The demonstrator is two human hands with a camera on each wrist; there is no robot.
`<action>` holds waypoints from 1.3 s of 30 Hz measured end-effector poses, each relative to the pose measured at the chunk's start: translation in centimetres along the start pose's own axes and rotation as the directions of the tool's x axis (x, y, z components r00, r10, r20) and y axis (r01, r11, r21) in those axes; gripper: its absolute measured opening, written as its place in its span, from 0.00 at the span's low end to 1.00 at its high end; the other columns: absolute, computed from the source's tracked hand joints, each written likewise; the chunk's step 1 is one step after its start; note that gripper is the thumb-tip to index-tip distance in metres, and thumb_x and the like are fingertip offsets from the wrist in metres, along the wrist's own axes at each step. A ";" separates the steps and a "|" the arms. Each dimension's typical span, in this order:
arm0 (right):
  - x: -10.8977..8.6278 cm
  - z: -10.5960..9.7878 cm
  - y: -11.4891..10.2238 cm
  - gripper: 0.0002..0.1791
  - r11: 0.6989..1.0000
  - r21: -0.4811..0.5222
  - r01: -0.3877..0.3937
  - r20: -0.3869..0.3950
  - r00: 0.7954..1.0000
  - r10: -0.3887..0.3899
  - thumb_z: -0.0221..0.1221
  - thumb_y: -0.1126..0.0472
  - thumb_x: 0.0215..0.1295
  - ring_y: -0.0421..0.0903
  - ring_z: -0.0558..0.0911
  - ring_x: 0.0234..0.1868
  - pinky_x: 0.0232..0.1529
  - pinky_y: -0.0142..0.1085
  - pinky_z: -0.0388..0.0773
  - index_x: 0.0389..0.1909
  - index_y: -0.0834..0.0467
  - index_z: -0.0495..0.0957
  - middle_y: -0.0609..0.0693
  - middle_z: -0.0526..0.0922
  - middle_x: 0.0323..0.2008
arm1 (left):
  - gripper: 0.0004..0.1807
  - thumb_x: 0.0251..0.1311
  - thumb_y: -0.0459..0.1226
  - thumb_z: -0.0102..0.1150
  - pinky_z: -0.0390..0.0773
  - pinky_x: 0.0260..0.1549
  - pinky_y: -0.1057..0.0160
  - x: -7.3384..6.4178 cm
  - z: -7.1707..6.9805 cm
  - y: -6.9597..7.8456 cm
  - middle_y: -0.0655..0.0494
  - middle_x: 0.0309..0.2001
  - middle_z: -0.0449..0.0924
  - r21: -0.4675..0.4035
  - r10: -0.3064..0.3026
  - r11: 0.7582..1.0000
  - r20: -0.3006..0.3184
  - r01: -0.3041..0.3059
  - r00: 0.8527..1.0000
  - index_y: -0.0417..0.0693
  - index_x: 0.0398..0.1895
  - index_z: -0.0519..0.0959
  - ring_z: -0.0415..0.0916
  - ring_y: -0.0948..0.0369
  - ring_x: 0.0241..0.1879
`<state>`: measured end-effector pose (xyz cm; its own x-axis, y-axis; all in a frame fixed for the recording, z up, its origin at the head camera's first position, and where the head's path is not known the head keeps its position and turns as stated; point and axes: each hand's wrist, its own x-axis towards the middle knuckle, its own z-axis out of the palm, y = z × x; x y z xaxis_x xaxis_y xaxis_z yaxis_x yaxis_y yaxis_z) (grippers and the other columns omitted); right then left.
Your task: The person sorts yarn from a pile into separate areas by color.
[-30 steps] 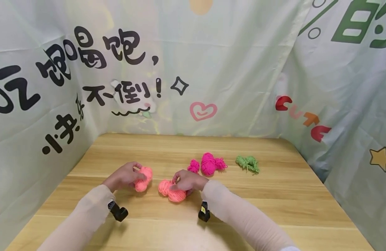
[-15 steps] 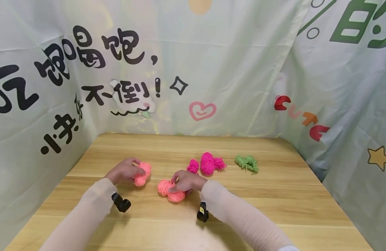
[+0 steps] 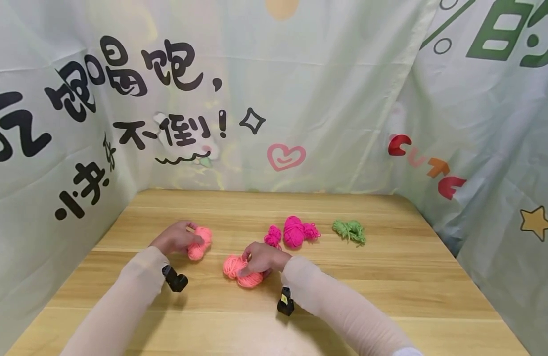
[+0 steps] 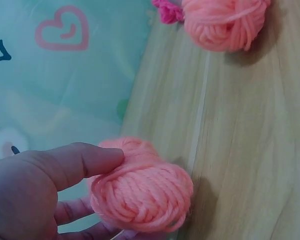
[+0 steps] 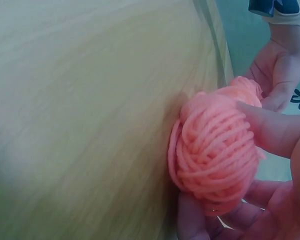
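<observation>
Two coral-pink yarn balls are in my hands, each pinched narrow at its middle. At the left of the head view, my left hand (image 3: 178, 238) grips one coral yarn ball (image 3: 200, 243); the left wrist view shows the thumb across the narrow part of this yarn ball (image 4: 142, 195) and fingers beneath. Nearer the table's middle, my right hand (image 3: 264, 258) holds the other coral yarn ball (image 3: 233, 267). In the right wrist view, thumb and fingers wrap that yarn ball (image 5: 215, 150), which is close to the tabletop. Some fingertips are hidden behind the yarn.
Behind my right hand lie a small magenta yarn bundle (image 3: 273, 236) and a larger magenta yarn ball (image 3: 294, 232) with a smaller lobe. Farther right is a green yarn bundle (image 3: 349, 231). Printed cloth (image 3: 336, 123) hangs around the back and sides of the wooden table (image 3: 389, 282).
My left hand has moved slightly away toward the table's back, carrying its coral yarn ball. My right hand and its yarn ball have stayed nearly in place.
</observation>
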<state>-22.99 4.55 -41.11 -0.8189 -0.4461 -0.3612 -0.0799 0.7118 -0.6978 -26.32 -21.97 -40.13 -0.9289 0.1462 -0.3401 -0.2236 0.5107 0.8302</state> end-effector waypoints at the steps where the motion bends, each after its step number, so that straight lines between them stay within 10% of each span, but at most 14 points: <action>1: 0.0 0.0 0.0 0.21 1.000 -0.001 0.001 0.002 1.000 -0.001 0.71 0.58 0.55 0.42 0.73 0.25 0.23 0.35 0.76 0.45 0.60 0.75 0.50 0.75 0.34 | 0.29 0.54 0.31 0.63 0.79 0.27 0.60 0.1 -0.1 0.0 0.44 0.36 0.73 0.002 -0.003 1.000 -0.002 0.003 1.000 0.31 0.55 0.60 0.73 0.58 0.26; 22: 0.8 -0.6 -1.1 0.15 0.967 0.253 0.033 0.061 0.997 -0.050 0.65 0.71 0.57 0.42 0.70 0.23 0.21 0.35 0.70 0.43 0.63 0.71 0.53 0.74 0.30 | 0.27 0.53 0.30 0.64 0.77 0.24 0.63 1.1 -1.1 -1.2 0.44 0.35 0.72 0.047 -0.052 0.997 -0.032 0.054 0.998 0.32 0.54 0.63 0.71 0.59 0.25; 39: 3.0 -1.1 -2.1 0.16 0.946 0.319 0.062 -0.033 0.998 -0.054 0.65 0.62 0.61 0.42 0.71 0.22 0.23 0.37 0.71 0.46 0.60 0.71 0.52 0.73 0.28 | 0.29 0.55 0.33 0.66 0.79 0.28 0.60 1.0 -1.3 -1.0 0.42 0.38 0.73 0.074 -0.051 0.996 -0.030 0.053 0.998 0.31 0.54 0.62 0.73 0.58 0.27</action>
<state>-25.94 2.28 -40.01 -0.8318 -0.4658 -0.3019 0.0548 0.4723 -0.8797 -27.42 -23.45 -40.74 -0.9247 0.0946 -0.3688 -0.2503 0.5789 0.7760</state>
